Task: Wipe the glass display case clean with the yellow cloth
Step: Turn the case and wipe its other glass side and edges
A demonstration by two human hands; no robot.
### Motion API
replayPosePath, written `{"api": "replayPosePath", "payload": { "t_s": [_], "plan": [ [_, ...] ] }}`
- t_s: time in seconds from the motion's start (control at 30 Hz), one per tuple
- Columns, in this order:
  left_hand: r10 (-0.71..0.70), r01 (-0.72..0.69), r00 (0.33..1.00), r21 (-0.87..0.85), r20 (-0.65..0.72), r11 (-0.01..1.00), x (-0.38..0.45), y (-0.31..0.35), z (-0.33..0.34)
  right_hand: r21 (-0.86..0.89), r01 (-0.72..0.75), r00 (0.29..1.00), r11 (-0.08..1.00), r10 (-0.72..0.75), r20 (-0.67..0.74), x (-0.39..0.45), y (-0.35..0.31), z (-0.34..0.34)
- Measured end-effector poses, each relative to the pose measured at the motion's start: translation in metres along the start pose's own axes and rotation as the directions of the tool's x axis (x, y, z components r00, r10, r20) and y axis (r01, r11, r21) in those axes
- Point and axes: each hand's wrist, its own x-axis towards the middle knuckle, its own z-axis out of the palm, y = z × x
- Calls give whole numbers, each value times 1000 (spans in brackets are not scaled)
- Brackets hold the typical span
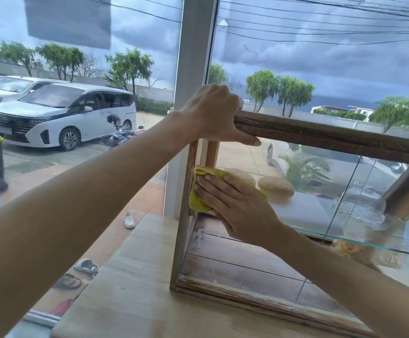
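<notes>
Inside the one display case (320,135), right hand (232,198) flat on one yellow cloth (198,203).

A pale wooden counter (130,289) carries the glass display case (247,272).

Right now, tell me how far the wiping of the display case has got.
Done: nothing can be confirmed; the front glass shows no clear wiped patch. In hand: the right hand presses the yellow cloth flat on the glass at the upper left corner, beside the wooden frame, while the left hand steadies the top rail. Left: seemingly the remaining glass, including the right side.
</notes>
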Motion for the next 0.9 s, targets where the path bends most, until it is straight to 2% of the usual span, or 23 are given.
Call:
{"api": "replayPosePath", "payload": {
  "t_s": [0.3,0.47,0.7,0.8,0.9],
  "plan": [
    [-45,44,999,-16,-2,999,-1,0,4,26,198,963,980,-199,180,-66,-82,53],
    [-46,46,999,-23,-7,999,-2,-1,6,205,214,924,955,-266,273,-90,-123,71],
    [-63,62,998,-34,-10,997,-4,-1,9,305,249,949,919,-294,113,-89,-117,49],
    [-72,72,997,-29,-3,997,-3,-1,9,312,205,979,928,-199,-52,-75,-101,27],
    [-73,73,997,-28,-6,997,-3,-1,9,230,79,984,970,-39,-174,-43,-57,3]
  ]
}}
